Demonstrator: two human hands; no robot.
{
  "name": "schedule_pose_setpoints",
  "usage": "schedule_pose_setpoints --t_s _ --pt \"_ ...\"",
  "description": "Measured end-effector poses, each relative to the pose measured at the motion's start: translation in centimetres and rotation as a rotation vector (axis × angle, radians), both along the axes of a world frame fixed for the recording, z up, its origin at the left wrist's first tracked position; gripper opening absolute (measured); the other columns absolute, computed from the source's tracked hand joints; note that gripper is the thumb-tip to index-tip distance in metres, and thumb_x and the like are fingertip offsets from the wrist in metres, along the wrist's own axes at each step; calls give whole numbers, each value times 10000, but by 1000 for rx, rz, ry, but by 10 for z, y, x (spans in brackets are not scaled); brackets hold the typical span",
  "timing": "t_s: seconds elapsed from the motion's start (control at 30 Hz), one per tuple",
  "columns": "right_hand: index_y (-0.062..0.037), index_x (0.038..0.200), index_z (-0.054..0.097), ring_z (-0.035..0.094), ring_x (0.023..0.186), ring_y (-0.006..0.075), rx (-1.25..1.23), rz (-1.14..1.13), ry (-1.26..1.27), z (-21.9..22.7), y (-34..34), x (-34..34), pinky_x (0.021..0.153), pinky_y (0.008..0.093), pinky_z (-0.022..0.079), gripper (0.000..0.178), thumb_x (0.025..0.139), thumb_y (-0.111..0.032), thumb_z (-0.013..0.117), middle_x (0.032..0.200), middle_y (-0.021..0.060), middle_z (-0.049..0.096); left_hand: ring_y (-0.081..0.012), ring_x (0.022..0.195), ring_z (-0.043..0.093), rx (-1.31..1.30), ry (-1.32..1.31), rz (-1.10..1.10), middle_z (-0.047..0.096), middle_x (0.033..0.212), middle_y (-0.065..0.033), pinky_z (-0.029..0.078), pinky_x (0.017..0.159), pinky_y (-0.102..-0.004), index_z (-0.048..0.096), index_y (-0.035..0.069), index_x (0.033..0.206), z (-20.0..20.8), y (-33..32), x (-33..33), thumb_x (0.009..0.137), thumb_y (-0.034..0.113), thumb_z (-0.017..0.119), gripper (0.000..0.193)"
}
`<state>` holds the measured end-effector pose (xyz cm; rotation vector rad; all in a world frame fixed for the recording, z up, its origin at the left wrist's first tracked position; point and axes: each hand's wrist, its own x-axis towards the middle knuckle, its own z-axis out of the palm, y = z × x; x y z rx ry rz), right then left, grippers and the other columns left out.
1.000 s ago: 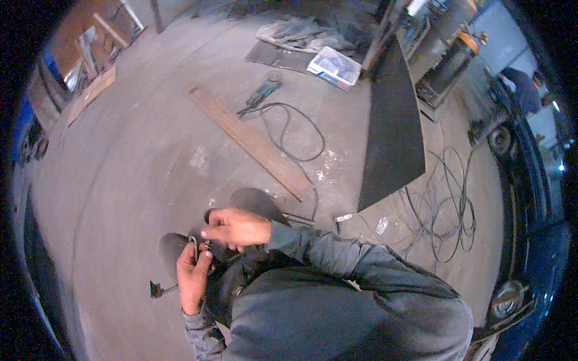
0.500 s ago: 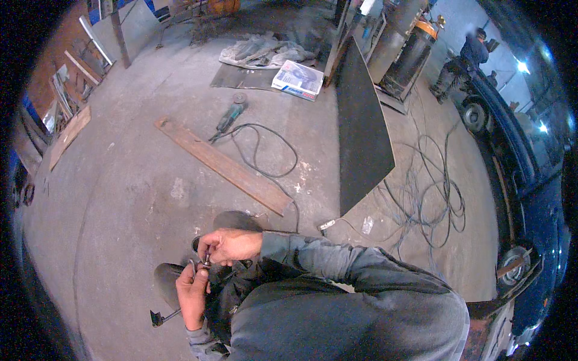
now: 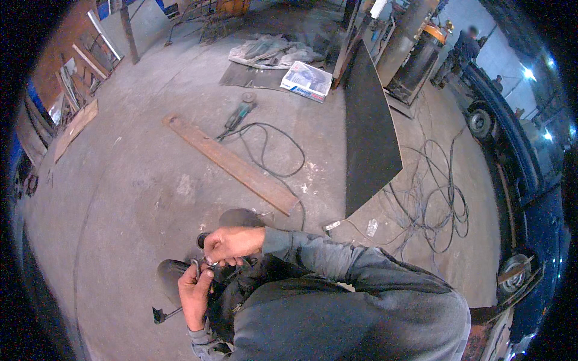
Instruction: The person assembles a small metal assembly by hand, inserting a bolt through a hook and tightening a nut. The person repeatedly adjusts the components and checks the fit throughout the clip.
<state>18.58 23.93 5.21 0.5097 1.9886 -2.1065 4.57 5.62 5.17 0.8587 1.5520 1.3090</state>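
Observation:
My left hand (image 3: 195, 298) is closed with its thumb and fingers pinching a small shiny metal part (image 3: 210, 263), which looks like a bolt or fitting. From above, my right hand (image 3: 236, 243) curls over with its fingertips on the same part. Much of it is hidden by the fingers, so its exact kind is unclear. Beside the left wrist a thin dark rod with a flat bracket-like end (image 3: 159, 315) sticks out; whether it joins what I hold cannot be seen. A black round object (image 3: 201, 240) shows just beyond the right hand.
Ahead lie a wooden plank (image 3: 232, 165) and an angle grinder (image 3: 239, 114) with its cord. A dark upright sheet (image 3: 370, 138) stands to the right, near tangled cables (image 3: 430, 198). Farther back are a box (image 3: 306, 80), gas cylinders (image 3: 415, 60), a person (image 3: 463, 51) and a dark vehicle (image 3: 512, 126).
My right fingertips have lowered and closed in on the small metal part, covering more of it. The view has shifted slightly; the far person has turned or moved.

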Motion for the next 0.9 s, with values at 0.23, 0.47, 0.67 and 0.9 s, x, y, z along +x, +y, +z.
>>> schedule_pose_setpoints --t_s 0.23,0.47,0.67,0.9 --pt "-23 1072 633 611 740 104 0 69 325 -9 7 -6 608 284 509 197 955 -181 638 813 13 642 -44 626 476 17 -120 -14 560 763 46 372 539 -216 654 21 976 -8 -5 -4 969 188 694 171" --pt "-29 1077 615 602 662 107 22 31 -128 17 6 -7 544 281 508 283 956 -268 705 798 22 644 -48 620 474 -16 -41 46 561 772 45 367 546 -217 647 20 987 -4 -4 0 972 140 664 122" --pt "-32 1029 668 622 618 132 8 16 97 4 3 -5 504 290 512 167 905 -142 691 810 53 664 -45 620 475 -10 -47 -28 556 767 45 374 547 -220 635 26 991 -2 0 0 977 117 642 92" --pt "-11 1067 665 651 704 155 -22 17 358 -8 8 -8 544 298 535 210 929 -169 673 861 77 681 -42 612 466 40 -118 14 553 768 48 367 535 -215 620 33 1026 -7 0 -1 987 119 640 97"
